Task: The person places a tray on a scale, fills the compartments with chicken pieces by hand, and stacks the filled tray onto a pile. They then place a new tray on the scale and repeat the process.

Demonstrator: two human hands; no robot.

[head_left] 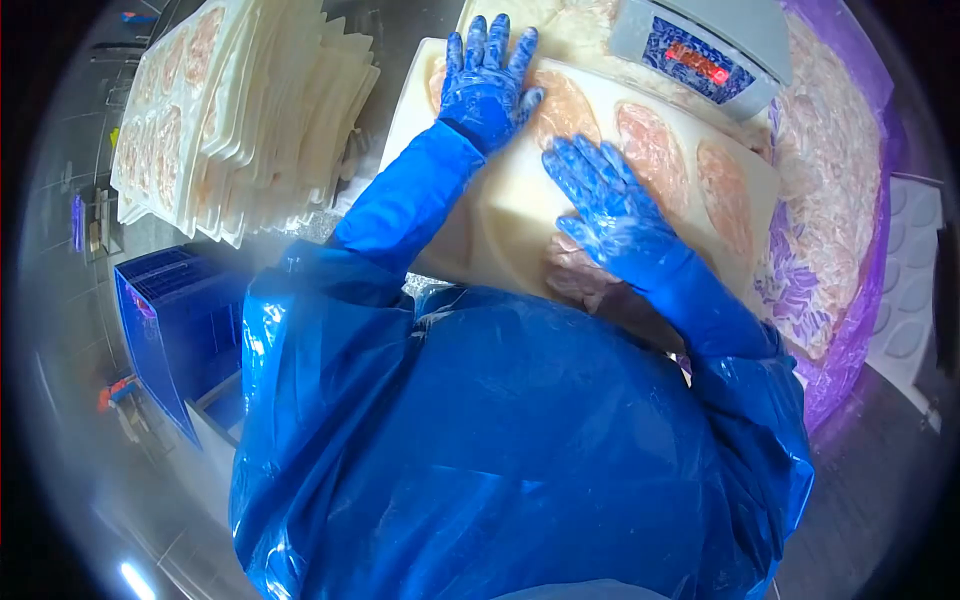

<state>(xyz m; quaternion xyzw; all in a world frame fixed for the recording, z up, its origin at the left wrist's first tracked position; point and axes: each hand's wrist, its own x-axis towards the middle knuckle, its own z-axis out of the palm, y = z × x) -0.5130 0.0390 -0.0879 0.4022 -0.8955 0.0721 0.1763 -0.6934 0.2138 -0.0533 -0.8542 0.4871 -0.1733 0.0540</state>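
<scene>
From my head view, I look down over my blue waterproof gown (520, 430) at a pale moulding board (490, 215) with oval hollows. Meat portions (650, 150) fill several along its far side; more pinkish meat (582, 268) lies at the near side, partly behind my right wrist.

My left hand (488, 100), gloved in blue, lies palm down near the board's far left corner, fingers fanned wide and gripping nothing. I judge that it steadies the board or flattens the meat there. My right hand (605, 200), gloved too, is flat and open, fingers a little apart, its tips by an oval portion. It seems set for smoothing; how hard it presses, I cannot tell. Pale residue smears both gloves.

The digital scale (700, 50) stands just beyond the board, display towards me, probably so I can read it at a glance. Its red digits are too blurred to read, and I make out no brand or label anywhere.

Loose meat (825, 190) fills a purple liner (878, 90) on my right, presumably kept within reach. Past it lies another board with oval hollows (905, 260). On my left are stacked boards (265, 120), some bearing meat, with a blue crate (185, 320) nearer me.
</scene>
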